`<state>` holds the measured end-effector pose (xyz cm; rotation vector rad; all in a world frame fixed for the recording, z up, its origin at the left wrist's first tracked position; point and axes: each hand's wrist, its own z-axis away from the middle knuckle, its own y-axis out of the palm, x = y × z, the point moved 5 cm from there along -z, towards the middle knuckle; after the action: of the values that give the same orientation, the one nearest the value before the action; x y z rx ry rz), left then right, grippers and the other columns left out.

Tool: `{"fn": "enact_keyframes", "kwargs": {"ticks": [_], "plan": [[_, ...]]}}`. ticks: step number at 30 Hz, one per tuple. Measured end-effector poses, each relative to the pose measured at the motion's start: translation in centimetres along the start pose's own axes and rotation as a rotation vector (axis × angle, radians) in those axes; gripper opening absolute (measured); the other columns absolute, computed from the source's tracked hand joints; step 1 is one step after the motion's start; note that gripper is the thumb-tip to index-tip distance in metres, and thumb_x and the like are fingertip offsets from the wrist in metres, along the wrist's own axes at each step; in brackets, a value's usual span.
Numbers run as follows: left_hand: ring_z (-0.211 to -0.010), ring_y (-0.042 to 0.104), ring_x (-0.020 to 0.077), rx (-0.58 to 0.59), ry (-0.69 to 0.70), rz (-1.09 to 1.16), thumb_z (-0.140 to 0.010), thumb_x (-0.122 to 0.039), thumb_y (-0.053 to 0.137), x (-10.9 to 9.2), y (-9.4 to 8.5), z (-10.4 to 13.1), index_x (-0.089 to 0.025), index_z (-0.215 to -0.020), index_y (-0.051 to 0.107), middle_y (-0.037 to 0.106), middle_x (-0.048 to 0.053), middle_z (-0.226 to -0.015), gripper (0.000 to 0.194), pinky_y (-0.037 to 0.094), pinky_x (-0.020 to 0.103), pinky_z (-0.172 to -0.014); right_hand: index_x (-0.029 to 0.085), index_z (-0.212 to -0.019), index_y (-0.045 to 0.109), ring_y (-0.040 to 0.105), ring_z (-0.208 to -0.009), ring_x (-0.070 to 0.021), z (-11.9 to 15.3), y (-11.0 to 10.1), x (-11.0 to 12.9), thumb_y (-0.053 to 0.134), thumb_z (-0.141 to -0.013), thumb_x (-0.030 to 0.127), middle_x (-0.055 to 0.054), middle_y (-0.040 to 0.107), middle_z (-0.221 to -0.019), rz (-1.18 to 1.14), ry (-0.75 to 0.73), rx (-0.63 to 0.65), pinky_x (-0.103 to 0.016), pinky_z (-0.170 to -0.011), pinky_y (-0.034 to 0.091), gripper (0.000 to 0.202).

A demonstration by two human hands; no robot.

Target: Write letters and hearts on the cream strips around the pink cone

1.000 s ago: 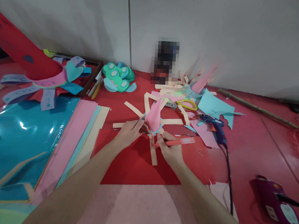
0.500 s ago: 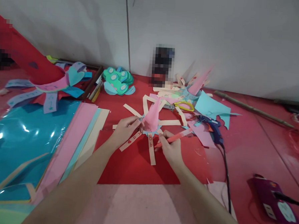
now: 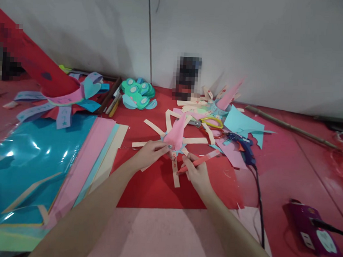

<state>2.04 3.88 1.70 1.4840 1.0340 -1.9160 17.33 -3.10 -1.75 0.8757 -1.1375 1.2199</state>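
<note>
A pink paper cone stands on a light-blue paper base, with several cream strips spreading around it. The front paper strip points toward me and bears red letters near its top. My left hand is closed, thumb and fingers pinching at that strip's upper end, just in front of the cone. In my right hand is a red marker, its tip at the strip just below the letters. My left hand hides most of the strip at front left. Red paper lies underneath.
Scissors, a blue glue gun with its cord, and paper scraps lie to the right. A purple power socket sits at lower right. Coloured sheets are at left, near a red tube in a paper-strip ring. Green paper cut-outs lie behind.
My left hand has moved right, from beside the cone to the top of the front strip, covering part of the left strip. The marker tip has shifted slightly down onto the front strip.
</note>
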Motion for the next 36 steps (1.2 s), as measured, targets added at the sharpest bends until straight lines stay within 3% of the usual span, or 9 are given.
{"fn": "enact_keyframes", "kwargs": {"ticks": [5,13,23,29,36], "plan": [[-0.052,0.048,0.0117,-0.042,-0.028,0.124,-0.085,-0.046,0.048,0.7,-0.1,-0.2,-0.017,-0.067,0.066,0.068,0.004,-0.066,0.039,0.039,0.024,-0.054,0.022,-0.056,0.04,0.052,-0.041,-0.009,0.4,0.1,-0.2,0.055,-0.084,0.047,0.006,0.049,-0.048,-0.016,-0.068,0.017,-0.022,-0.044,0.043,0.04],[-0.054,0.051,0.0132,-0.284,-0.062,0.37,-0.086,-0.05,0.043,1.9,-1.4,-0.6,-0.019,-0.065,0.053,0.067,0.007,-0.062,0.04,0.039,0.026,-0.053,0.022,-0.054,0.036,0.044,-0.041,-0.0074,0.5,0.0,0.0,0.054,-0.084,0.043,0.006,0.043,-0.046,0.076,-0.106,0.024,-0.021,-0.042,0.038,0.041],[-0.049,0.049,0.0111,-0.196,-0.095,0.398,-0.083,-0.049,0.05,1.4,-0.6,-0.6,-0.018,-0.062,0.056,0.069,0.006,-0.063,0.038,0.04,0.024,-0.051,0.022,-0.053,0.038,0.044,-0.041,-0.0072,0.5,0.1,0.6,0.054,-0.084,0.045,0.006,0.042,-0.046,0.123,-0.109,0.026,-0.022,-0.044,0.036,0.042],[-0.046,0.04,0.0098,-0.059,-0.067,0.262,-0.088,-0.047,0.042,0.9,0.6,-0.2,-0.018,-0.064,0.061,0.07,0.006,-0.064,0.042,0.033,0.024,-0.048,0.022,-0.058,0.043,0.036,-0.036,-0.0059,0.4,0.0,0.0,0.052,-0.085,0.057,0.007,0.04,-0.045,0.025,-0.08,0.014,-0.022,-0.037,0.029,0.046],[-0.052,0.047,0.0106,-0.032,-0.023,0.065,-0.086,-0.042,0.039,0.8,1.0,-0.4,-0.017,-0.063,0.064,0.071,0.006,-0.072,0.042,0.036,0.025,-0.053,0.022,-0.057,0.042,0.041,-0.038,-0.0066,0.6,0.0,1.3,0.053,-0.086,0.054,0.007,0.042,-0.044,0.064,-0.106,-0.001,-0.022,-0.04,0.032,0.045]]}}
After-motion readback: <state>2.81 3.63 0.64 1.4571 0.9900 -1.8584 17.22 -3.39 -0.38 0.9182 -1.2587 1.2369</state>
